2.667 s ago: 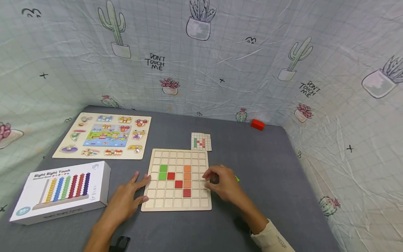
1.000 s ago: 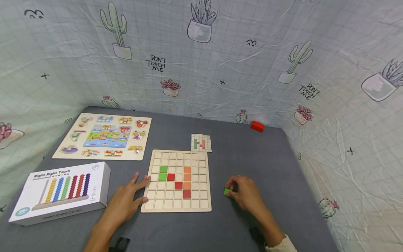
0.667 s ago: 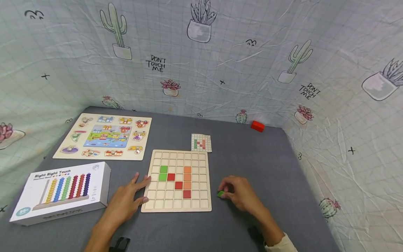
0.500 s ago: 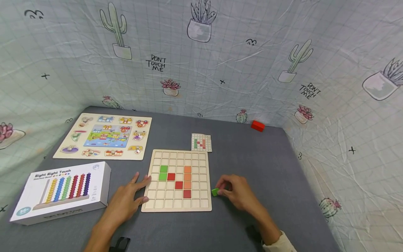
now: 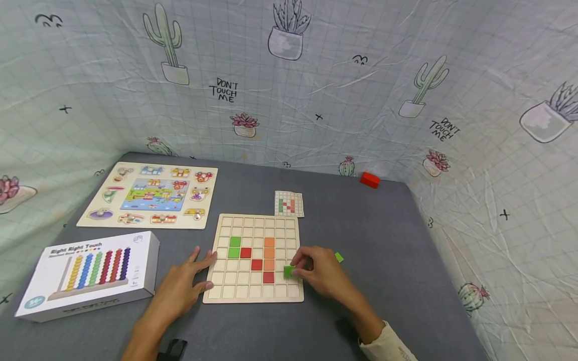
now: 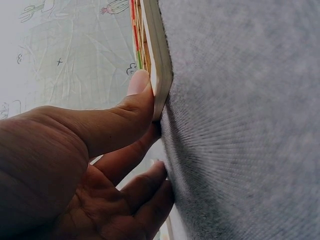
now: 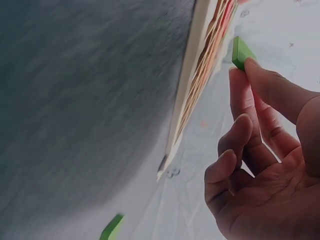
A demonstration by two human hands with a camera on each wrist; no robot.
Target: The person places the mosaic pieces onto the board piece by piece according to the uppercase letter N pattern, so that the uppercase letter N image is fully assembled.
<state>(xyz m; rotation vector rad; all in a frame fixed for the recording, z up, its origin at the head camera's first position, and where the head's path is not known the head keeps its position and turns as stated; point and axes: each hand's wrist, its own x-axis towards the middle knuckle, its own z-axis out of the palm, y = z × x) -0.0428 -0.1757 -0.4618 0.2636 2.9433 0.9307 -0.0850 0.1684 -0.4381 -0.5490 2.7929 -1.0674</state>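
My right hand (image 5: 321, 271) pinches a green square tile (image 5: 288, 272) between thumb and fingertips, over the right-hand columns of the wooden grid board (image 5: 253, 297). In the right wrist view, the same tile (image 7: 242, 52) is tilted and held above the board's surface. My left hand (image 5: 179, 283) rests at the board's left edge with fingers spread. In the left wrist view, its thumb (image 6: 139, 82) touches the board's side (image 6: 161, 65). Set in the board are two green tiles (image 5: 234, 247), three red tiles (image 5: 256, 264) in a diagonal, and three orange tiles (image 5: 269, 253) in a column.
Another green tile (image 5: 338, 257) lies right of my right hand. A pattern card (image 5: 289, 198) touches the board's far edge. A red block (image 5: 370, 180) sits at the back right. On the left are a picture puzzle (image 5: 205, 195) and a white box (image 5: 140, 260).
My right hand picked up a green tile on the table right of the board and carried it left over the board. The other green tile came into view. My left hand stayed in place.
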